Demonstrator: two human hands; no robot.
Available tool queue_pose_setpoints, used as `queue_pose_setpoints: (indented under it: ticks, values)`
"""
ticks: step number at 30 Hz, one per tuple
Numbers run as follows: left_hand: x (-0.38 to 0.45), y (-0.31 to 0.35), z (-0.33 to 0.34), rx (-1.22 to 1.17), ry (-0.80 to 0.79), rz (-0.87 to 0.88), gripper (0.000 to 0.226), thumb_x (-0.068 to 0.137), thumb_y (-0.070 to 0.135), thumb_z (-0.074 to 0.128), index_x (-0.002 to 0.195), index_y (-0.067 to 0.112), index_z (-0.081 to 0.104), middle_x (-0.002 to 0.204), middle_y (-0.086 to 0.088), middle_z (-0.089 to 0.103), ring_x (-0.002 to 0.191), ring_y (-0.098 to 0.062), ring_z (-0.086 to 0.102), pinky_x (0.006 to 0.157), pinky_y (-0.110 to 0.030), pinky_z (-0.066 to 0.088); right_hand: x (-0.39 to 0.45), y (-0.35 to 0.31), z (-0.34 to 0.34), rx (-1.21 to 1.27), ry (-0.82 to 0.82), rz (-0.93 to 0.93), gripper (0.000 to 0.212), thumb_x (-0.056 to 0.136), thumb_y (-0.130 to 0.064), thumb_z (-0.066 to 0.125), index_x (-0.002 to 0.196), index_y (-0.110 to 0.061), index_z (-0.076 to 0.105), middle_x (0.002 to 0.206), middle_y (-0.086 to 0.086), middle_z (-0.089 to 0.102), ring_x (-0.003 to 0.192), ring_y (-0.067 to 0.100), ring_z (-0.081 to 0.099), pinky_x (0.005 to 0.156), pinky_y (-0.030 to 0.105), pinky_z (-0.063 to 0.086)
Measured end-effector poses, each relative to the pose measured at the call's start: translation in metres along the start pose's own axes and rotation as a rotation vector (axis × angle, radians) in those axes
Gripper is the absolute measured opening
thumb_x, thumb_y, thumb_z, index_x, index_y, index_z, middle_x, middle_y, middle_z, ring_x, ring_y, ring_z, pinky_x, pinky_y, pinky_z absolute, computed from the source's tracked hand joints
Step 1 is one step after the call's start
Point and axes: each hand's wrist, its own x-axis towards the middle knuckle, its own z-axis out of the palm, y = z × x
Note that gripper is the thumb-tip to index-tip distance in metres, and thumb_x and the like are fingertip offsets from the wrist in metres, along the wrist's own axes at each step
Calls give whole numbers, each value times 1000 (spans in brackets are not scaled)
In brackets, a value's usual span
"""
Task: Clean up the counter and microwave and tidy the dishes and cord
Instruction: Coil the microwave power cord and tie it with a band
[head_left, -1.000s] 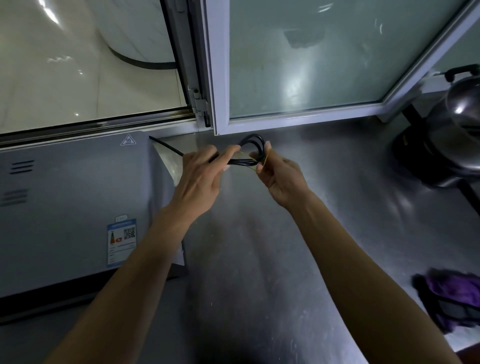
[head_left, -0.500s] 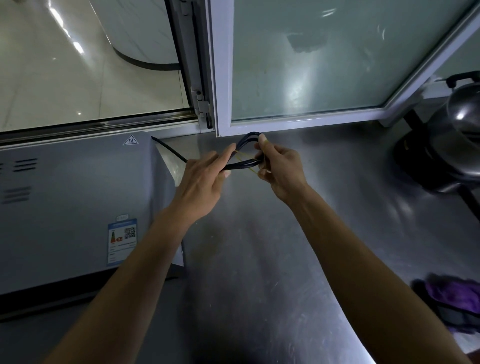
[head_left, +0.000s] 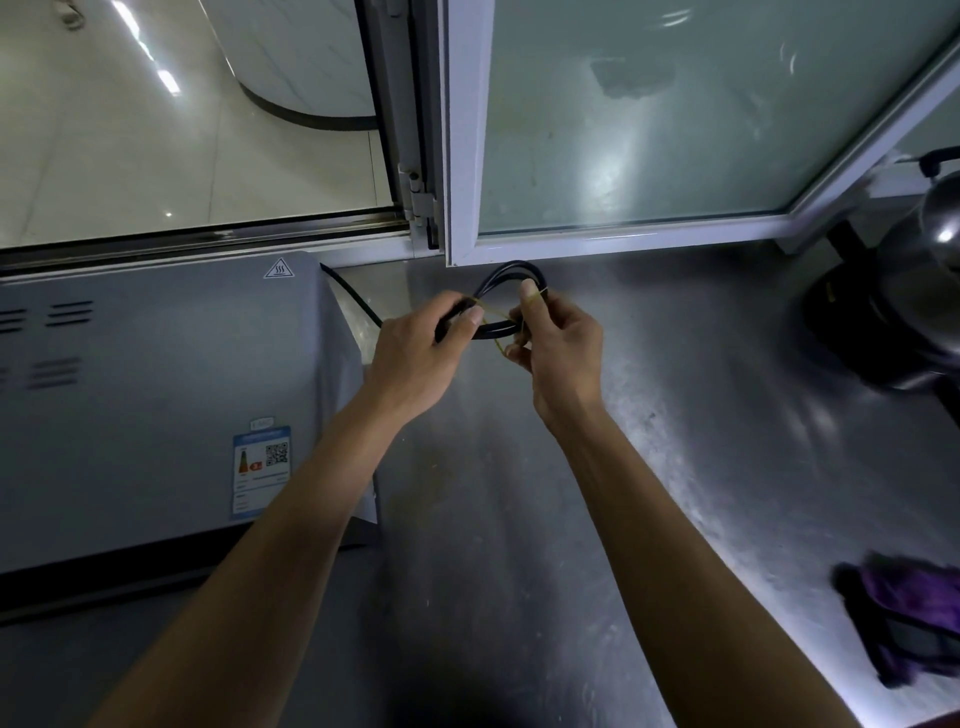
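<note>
Above the shiny metal counter (head_left: 519, 519), two bare hands meet in the air, close to the window frame (head_left: 462, 156). Both hold a black cord (head_left: 511, 270). It is smooth and round like a thin hose, and it is bent into a few loops that lie together in a bunch.

The left hand (head_left: 415, 358) is closed around one end of the bunch, with its thumb pressed on top. The right hand (head_left: 556, 343) pinches the other side with its thumb and fingers. A thin yellow rubber band (head_left: 493, 314) is stretched tight between the two hands and crosses over the loops. One part of the cord runs away from the left hand and goes behind the microwave (head_left: 156, 405).

The microwave is a big gray metal box with flat sides and soft round corners. It sits on the counter at the left. It has rows of thin slots on top, a small triangle heat sign (head_left: 279, 269) near the back edge, and a blue and white sticker (head_left: 261, 470) with a square code on it.

The counter is gray steel with little scratches and bright spots of light. A crumpled purple cloth (head_left: 909, 618) lies near the right edge, well apart from the hands. A round shiny metal pot (head_left: 924, 270) sits on a black base in the far right corner. The window glass looks milky and pale green.
</note>
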Motion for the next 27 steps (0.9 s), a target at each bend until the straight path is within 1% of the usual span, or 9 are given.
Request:
queue_pose_setpoints:
  ticks: [5, 7, 10, 12, 15, 18, 22, 25, 27]
  values:
    - [1, -2, 0, 15, -3, 18, 29, 104, 43, 43, 103, 21, 61, 74, 0, 58, 68, -15, 53, 63, -31, 39, -6, 7, 2, -17, 27, -45, 30, 96, -33, 65, 80, -7, 67, 63, 1, 57, 55, 12, 52, 58, 29, 54]
    - [2, -3, 1, 20, -2, 7, 31, 103, 47, 42, 101, 22, 61, 74, 2, 57, 68, -11, 53, 61, -28, 37, -7, 8, 0, -59, 18, -73, 32, 95, -35, 66, 82, -6, 66, 62, 2, 58, 54, 14, 53, 58, 32, 55]
    - [3, -2, 3, 20, 21, -14, 37, 101, 53, 44, 91, 22, 61, 70, 2, 57, 67, -13, 54, 61, -29, 37, -9, 7, -2, -107, 2, -123, 32, 95, -35, 66, 86, -5, 65, 64, 3, 58, 54, 16, 55, 55, 32, 54]
    - [3, -1, 4, 8, 37, -38, 40, 99, 56, 47, 83, 22, 61, 66, 3, 56, 63, -12, 53, 60, -30, 37, -11, 7, -3, -156, -6, -159, 28, 95, -36, 65, 87, -9, 66, 63, 4, 59, 53, 17, 57, 54, 33, 55]
    - [4, -1, 7, 4, 47, -101, 42, 95, 61, 47, 82, 26, 67, 71, 6, 64, 69, -7, 59, 67, -31, 43, -15, 8, -5, -208, -5, -172, 25, 95, -37, 64, 89, -13, 67, 64, 2, 63, 55, 16, 61, 57, 42, 59]
    - [5, -1, 9, 17, 61, -129, 45, 92, 61, 49, 73, 22, 63, 65, 3, 61, 64, -11, 58, 62, -31, 40, -17, 9, -5, -209, -4, -166, 25, 96, -36, 64, 90, -11, 67, 66, 2, 64, 58, 17, 63, 60, 46, 60]
    - [5, -2, 11, 29, 78, -145, 40, 84, 49, 51, 63, 15, 49, 56, -3, 50, 54, -17, 47, 54, -32, 32, -16, 13, -8, -183, 9, -157, 27, 96, -35, 65, 90, -9, 68, 69, 6, 64, 61, 18, 64, 60, 37, 60]
    - [5, -3, 11, 43, 70, -105, 36, 83, 44, 49, 62, 15, 47, 54, -3, 48, 53, -20, 48, 53, -30, 30, -16, 15, -11, -149, 19, -140, 26, 96, -35, 65, 91, -10, 69, 67, 2, 63, 61, 16, 65, 62, 31, 59]
    - [5, -4, 11, 67, 67, -75, 35, 84, 41, 51, 62, 14, 45, 52, -4, 47, 54, -23, 48, 53, -30, 29, -13, 14, -13, -108, 39, -124, 22, 96, -33, 64, 90, -13, 71, 66, -2, 63, 59, 14, 65, 64, 30, 59]
